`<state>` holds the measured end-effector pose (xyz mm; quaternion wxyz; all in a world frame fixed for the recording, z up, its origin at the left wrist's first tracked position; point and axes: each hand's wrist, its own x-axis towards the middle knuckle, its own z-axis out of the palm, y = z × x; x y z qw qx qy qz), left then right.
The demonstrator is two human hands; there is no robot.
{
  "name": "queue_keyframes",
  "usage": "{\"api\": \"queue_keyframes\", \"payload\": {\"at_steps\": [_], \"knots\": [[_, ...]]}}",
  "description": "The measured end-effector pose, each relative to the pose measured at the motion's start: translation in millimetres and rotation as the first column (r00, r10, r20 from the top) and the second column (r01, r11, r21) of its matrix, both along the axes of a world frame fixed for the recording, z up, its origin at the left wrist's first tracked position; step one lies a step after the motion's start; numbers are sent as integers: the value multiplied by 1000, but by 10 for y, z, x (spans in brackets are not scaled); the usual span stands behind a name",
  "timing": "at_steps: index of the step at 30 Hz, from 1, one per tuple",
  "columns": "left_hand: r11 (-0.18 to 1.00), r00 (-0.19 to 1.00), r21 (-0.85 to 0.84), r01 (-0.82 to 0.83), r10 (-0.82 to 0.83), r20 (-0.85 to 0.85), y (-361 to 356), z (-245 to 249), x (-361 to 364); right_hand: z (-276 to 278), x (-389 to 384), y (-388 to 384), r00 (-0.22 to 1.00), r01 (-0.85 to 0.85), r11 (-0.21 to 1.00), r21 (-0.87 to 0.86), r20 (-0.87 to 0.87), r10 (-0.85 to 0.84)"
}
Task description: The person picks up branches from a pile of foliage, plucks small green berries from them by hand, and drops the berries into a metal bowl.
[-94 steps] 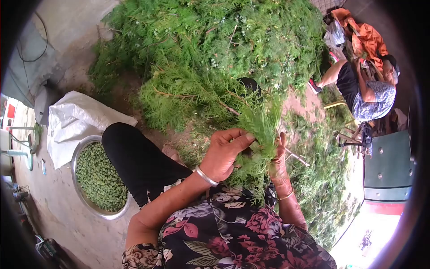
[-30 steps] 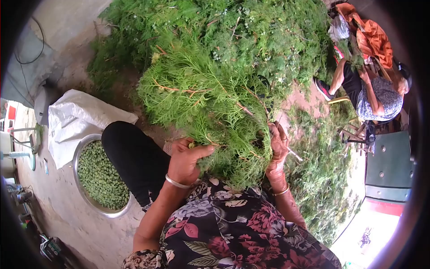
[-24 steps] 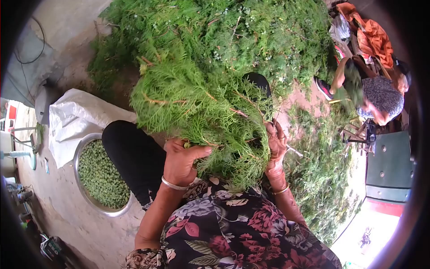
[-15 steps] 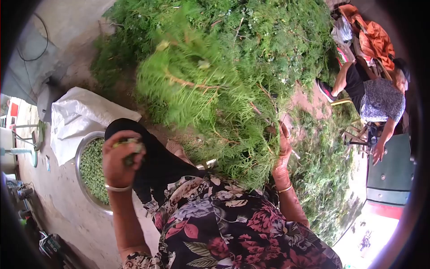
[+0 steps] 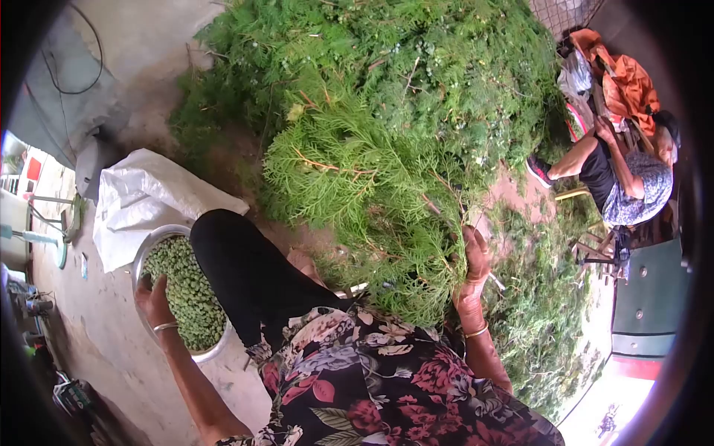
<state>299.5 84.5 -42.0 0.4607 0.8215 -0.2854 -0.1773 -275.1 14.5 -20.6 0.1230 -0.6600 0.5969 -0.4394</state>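
My right hand (image 5: 474, 266) is closed round the stem end of a leafy evergreen branch (image 5: 349, 171). The branch fans out to the left above my lap, its flat green sprays hiding part of my fingers. At the left, my left hand (image 5: 154, 303) is over the near-left rim of a metal basin (image 5: 140, 256). Its fingers are apart, with nothing visible between them. Small green cones or berries (image 5: 190, 293) fill the basin, which stands beside my knee.
A large heap of cut branches (image 5: 446, 67) lies ahead, with loose sprigs (image 5: 528, 320) across the floor at right. A white sack (image 5: 156, 193) lies behind the basin. Another person (image 5: 632, 186) sits at far right, near an orange cloth (image 5: 625, 78).
My left hand has moved down and left from above my knee to the basin, its closed fingers now apart. The swaying branch has settled in my right hand. The other person's arm has moved up.
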Motion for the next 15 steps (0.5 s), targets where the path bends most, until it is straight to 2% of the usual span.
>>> {"api": "queue_keyframes", "payload": {"at_steps": [1,3,4,6,7,8,9,10,11,12,13,15], "knots": [[1000,991,19,2,-5,131,-88,103,-130,-44,5,4,1000,-4,1000,-8,1,4],[969,992,-215,123,-113,56,-431,670,-868,-123,5,18,997,54,998,31,46,-55],[936,983,-302,179,-178,31,-580,869,-1186,-77,6,23,997,4,999,-49,-81,-8],[884,924,-272,381,-351,151,-829,1189,-1784,-111,-4,20,997,14,1000,-25,-79,-16],[792,831,-255,555,-510,223,-954,1338,-2070,-122,-5,13,997,31,1000,5,-73,-31],[662,715,-275,697,-613,337,-1084,1347,-2287,-87,27,8,997,3,998,-62,-75,-7],[556,630,-298,776,-677,380,-1218,1345,-2485,-80,18,8,997,3,998,-69,-75,-8],[479,570,-324,816,-761,309,-1361,1295,-2676,-75,-1,13,987,20,999,-44,-159,-27],[465,521,-239,853,-788,327,-1486,1217,-2824,-71,-17,10,970,43,999,-22,-240,-47],[528,540,-140,838,-763,356,-1582,1224,-2985,-33,47,15,976,80,997,-11,-202,-80],[520,533,-143,842,-765,362,-1662,1202,-3094,3,102,22,980,117,993,1,-164,-115],[695,664,-64,716,-651,367,-1802,1078,-3255,-62,41,21,945,121,993,-1,-306,-115]]}}
